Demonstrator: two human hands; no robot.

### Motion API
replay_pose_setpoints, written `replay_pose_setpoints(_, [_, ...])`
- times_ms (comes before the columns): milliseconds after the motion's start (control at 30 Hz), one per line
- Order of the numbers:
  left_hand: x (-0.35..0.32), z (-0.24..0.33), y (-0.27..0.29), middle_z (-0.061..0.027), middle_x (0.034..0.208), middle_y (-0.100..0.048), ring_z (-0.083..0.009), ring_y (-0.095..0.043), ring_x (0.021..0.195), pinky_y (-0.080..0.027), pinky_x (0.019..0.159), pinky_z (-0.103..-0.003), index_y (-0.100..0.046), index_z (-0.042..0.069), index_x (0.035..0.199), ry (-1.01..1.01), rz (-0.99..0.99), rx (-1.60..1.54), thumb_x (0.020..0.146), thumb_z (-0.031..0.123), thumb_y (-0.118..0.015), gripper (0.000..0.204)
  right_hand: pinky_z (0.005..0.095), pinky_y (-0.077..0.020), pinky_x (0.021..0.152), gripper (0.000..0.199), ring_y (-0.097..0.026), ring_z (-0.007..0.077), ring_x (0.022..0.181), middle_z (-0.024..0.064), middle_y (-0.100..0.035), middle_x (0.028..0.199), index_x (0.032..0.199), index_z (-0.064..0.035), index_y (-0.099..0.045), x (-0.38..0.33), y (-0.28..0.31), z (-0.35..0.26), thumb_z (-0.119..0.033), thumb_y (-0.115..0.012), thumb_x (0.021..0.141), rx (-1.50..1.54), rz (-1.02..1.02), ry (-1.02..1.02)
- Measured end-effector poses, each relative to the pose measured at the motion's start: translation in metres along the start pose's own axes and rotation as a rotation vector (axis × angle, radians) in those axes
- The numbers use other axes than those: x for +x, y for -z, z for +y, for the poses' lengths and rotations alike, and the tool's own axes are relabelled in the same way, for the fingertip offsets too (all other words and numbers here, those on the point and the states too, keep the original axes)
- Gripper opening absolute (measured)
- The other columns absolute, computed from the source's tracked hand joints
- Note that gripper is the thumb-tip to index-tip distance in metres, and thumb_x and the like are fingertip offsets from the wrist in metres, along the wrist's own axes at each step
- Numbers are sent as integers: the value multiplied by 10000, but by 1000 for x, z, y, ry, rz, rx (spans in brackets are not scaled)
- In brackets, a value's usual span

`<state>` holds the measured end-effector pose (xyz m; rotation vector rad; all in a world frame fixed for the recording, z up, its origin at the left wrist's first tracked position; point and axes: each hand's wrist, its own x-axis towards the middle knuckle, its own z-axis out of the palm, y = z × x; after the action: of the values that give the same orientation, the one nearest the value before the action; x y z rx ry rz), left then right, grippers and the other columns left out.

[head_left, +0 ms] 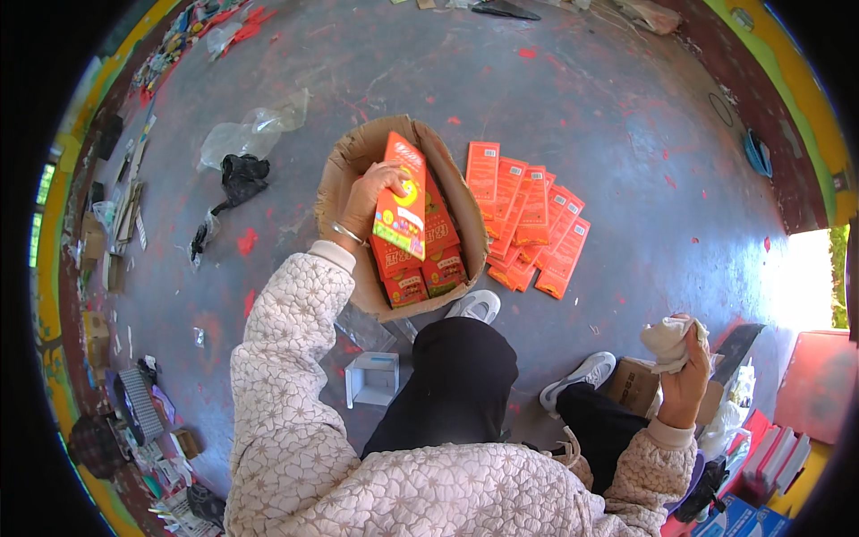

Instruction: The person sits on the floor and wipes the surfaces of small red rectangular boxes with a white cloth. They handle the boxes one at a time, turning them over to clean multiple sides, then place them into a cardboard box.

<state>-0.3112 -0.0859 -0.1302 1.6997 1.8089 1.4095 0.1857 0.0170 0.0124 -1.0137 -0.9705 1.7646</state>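
My left hand (pixel 365 199) is closed on the edge of a flat orange-red packet (pixel 400 228) with a yellow cartoon figure on its front. It holds the packet tilted above an open cardboard box (pixel 336 170). Inside the box lie several red packets (pixel 442 234), partly hidden by the held one. Off to the right, my right hand (pixel 684 385) grips a crumpled white cloth (pixel 667 344), away from the box. Several orange-red packets (pixel 534 208) lie overlapping in a fan on the floor, right of the box.
A small whitish open box (pixel 373 379) sits by my knee. Black plastic (pixel 242 182) and clear plastic (pixel 259 134) lie left of the cardboard box. Clutter lines the left wall. A brown carton (pixel 633 387) and stacked goods (pixel 777 455) stand at lower right.
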Motion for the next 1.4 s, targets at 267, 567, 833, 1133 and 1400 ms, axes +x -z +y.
replay_pose_setpoints(267, [-85, -61, -75, -243, 1399, -291, -395, -311, 1293, -371, 1029, -415, -478, 18, 1083, 151, -630, 760, 686, -36, -604, 420, 301, -486, 762, 221, -603, 186, 850, 105, -622, 931, 993, 44, -595, -3, -16, -1, -145, -520, 906, -176, 7, -29])
replay_pose_setpoints(567, [-74, -78, -84, -254, 1041, -615, -395, -589, 1003, -484, 848, -398, -513, -61, 1179, 1170, -564, 449, 717, 247, -721, 593, 284, -477, 749, 219, -604, 175, 826, 98, -632, 927, 995, 37, -604, -4, -9, -3, -146, -546, 889, -204, 13, -78])
replay_pose_setpoints(833, [-104, -108, -131, -248, 1059, -618, -349, -601, 1016, -489, 833, -379, -613, -50, 1058, 1227, -457, 554, 706, 467, -691, 630, 294, -487, 744, 212, -610, 178, 815, 96, -633, 903, 992, 28, -605, -8, -11, -2, -150, -538, 900, -258, 29, -87])
replay_pose_setpoints(1133, [-86, -80, -144, -184, 811, -638, -299, -613, 715, -497, 623, -347, -643, -25, 926, 1555, -181, -23, 767, 298, -691, 363, 272, -469, 727, 213, -599, 166, 800, 81, -631, 885, 984, 28, -611, -9, -13, -1, -147, -567, 870, -280, 63, -129])
replay_pose_setpoints(1400, [-71, -102, -114, -248, 1381, -313, -381, -313, 1287, -363, 998, -458, -372, 7, 1305, 760, -106, 547, 671, 278, -749, 787, 272, -461, 740, 188, -583, 160, 822, 84, -620, 897, 962, 19, -612, -10, -19, 4, -133, -570, 861, -348, 136, -106])
